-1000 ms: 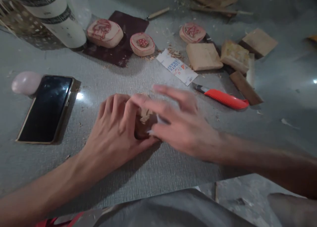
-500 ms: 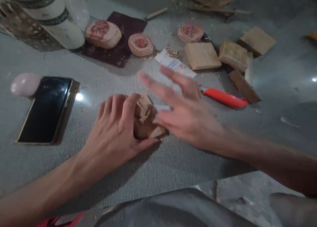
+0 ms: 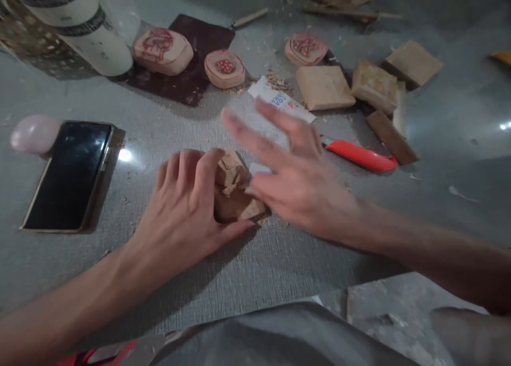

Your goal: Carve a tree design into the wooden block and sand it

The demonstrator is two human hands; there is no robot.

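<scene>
My left hand point(image 3: 179, 201) is closed around a small block of carved wood point(image 3: 231, 185), holding it down on the grey table with thumb and fingers at its sides. Angular cuts mark the block's upper part, and its lower part looks smoother. Over the block's right edge is my right hand point(image 3: 291, 174), smeared by motion. Two of its fingers stretch up and left, while the lower ones close on a small pale piece, seemingly sandpaper point(image 3: 259, 169), against the wood. Most of that piece is hidden by the fingers.
A red-handled cutter point(image 3: 361, 155) lies right of my right hand. Beyond are printed sandpaper point(image 3: 281, 99), wooden blocks point(image 3: 325, 88), and red-marked round pieces point(image 3: 224, 68) near a dark sheet point(image 3: 187, 91). A phone point(image 3: 67, 177), a pinkish egg-shaped object point(image 3: 35, 134) and a white bottle point(image 3: 101, 46) stand left.
The whole view has shifted slightly, with things sitting a little further left and up. Both hands keep nearly the same places on the wood block.
</scene>
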